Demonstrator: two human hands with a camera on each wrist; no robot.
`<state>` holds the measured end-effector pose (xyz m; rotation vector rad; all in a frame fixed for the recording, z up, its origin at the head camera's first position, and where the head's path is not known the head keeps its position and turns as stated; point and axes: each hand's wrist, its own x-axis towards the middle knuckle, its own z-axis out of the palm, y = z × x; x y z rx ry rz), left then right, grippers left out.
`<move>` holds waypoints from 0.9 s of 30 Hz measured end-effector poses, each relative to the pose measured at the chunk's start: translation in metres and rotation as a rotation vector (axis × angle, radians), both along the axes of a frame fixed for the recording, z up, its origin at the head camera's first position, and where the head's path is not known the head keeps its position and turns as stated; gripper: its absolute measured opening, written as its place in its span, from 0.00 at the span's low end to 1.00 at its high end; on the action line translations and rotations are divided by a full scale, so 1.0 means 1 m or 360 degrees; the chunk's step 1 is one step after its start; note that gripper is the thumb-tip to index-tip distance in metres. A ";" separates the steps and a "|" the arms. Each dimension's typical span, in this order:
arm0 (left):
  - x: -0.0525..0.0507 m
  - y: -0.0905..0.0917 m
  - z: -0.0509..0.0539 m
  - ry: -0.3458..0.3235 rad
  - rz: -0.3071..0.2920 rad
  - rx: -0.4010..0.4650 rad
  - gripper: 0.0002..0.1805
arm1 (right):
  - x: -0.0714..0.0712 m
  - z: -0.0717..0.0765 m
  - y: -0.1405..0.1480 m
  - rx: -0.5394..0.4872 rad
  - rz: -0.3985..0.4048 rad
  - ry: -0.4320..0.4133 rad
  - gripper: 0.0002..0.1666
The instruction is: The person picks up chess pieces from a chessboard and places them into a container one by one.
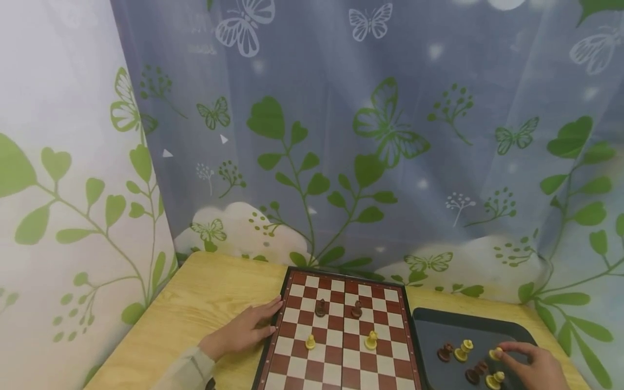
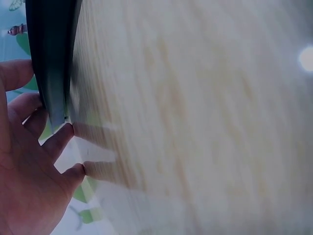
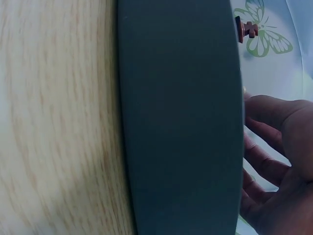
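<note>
A chessboard (image 1: 333,355) lies on the table with two dark pieces, one a dark piece (image 1: 320,308), and two yellow pieces, one a yellow piece (image 1: 371,340). My left hand (image 1: 244,329) rests its fingers against the board's left edge; in the left wrist view the left hand (image 2: 36,161) touches the dark edge with fingers spread. Over the black tray (image 1: 468,320) on the right, my right hand (image 1: 536,365) pinches a small yellow piece (image 1: 495,353) between thumb and finger. The tray wall (image 3: 181,117) hides the fingertips of the right hand (image 3: 279,161) in the right wrist view.
Several other pieces are in the tray, among them a yellow piece (image 1: 463,351), another yellow piece (image 1: 494,380) and a dark piece (image 1: 445,352). The wooden table (image 1: 219,287) extends left of the board. A patterned curtain (image 1: 312,135) hangs behind the table.
</note>
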<state>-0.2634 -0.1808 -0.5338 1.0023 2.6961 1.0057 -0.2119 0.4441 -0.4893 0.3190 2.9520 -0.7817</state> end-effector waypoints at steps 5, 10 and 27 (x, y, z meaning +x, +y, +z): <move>0.003 -0.001 0.000 -0.0012 0.0005 -0.0004 0.34 | -0.002 -0.006 0.003 0.0005 -0.0004 0.0007 0.43; 0.005 -0.001 -0.001 0.0029 0.0002 -0.0006 0.33 | -0.002 -0.003 0.002 0.0006 0.0013 0.0011 0.40; 0.003 0.000 -0.002 0.0051 0.0001 0.0010 0.33 | 0.003 0.017 -0.047 -0.0074 0.0209 0.0089 0.25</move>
